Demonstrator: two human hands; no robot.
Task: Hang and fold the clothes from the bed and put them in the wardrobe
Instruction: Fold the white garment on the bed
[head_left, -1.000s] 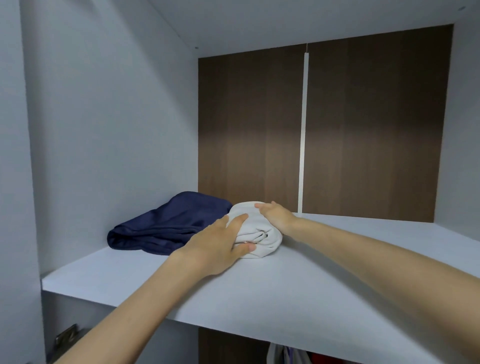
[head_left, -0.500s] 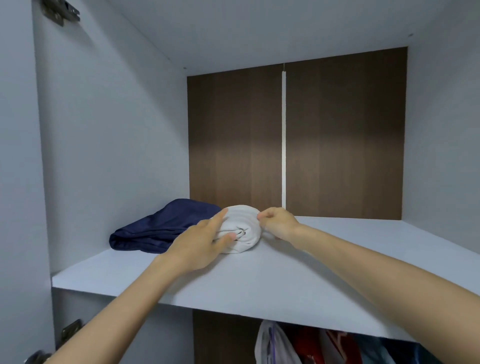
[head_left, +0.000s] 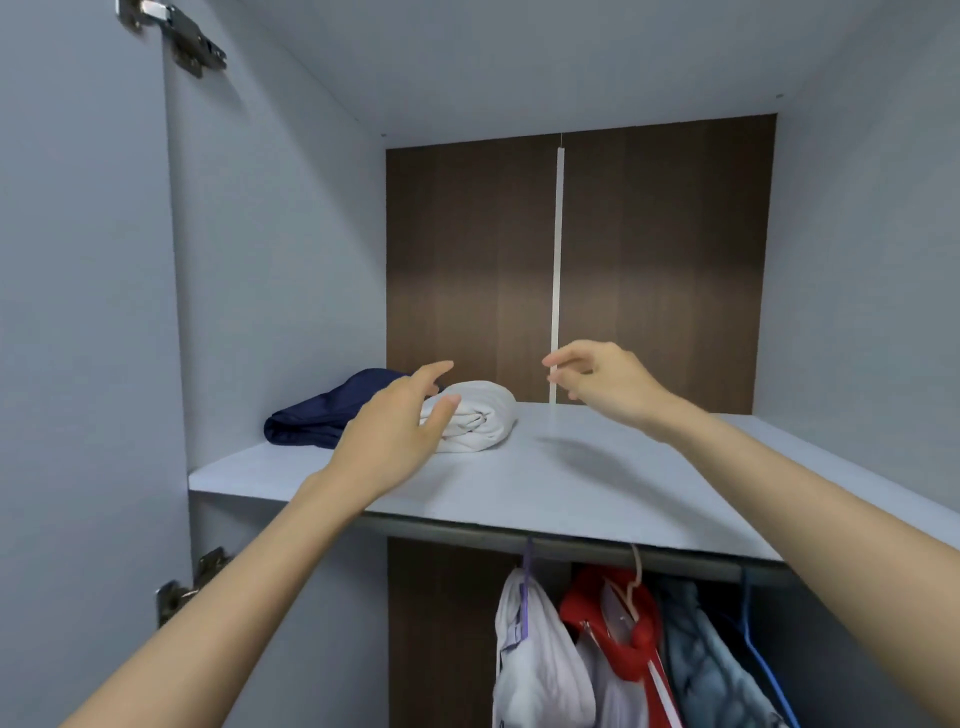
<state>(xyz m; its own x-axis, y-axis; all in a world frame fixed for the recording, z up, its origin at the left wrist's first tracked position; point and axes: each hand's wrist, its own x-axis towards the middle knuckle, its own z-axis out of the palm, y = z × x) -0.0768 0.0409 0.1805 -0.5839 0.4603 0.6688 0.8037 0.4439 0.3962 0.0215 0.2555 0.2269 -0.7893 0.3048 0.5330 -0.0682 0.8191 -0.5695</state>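
Rolled white garment (head_left: 480, 415) on shelf (head_left: 597, 483), left hand (head_left: 389, 436) and right hand (head_left: 605, 379) with fingers (head_left: 436, 370) loose and empty; could come unrolled if brushed by either.

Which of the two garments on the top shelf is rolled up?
The white garment, rolled into a tight bundle just right of the navy garment, which lies flatter and only loosely folded.

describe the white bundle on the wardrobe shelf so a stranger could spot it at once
Inside the wardrobe, find the pale upper shelf above the hanging clothes. Toward its left end two garments lie side by side. It is the right one, a white roll, not the flat navy fold beside it.
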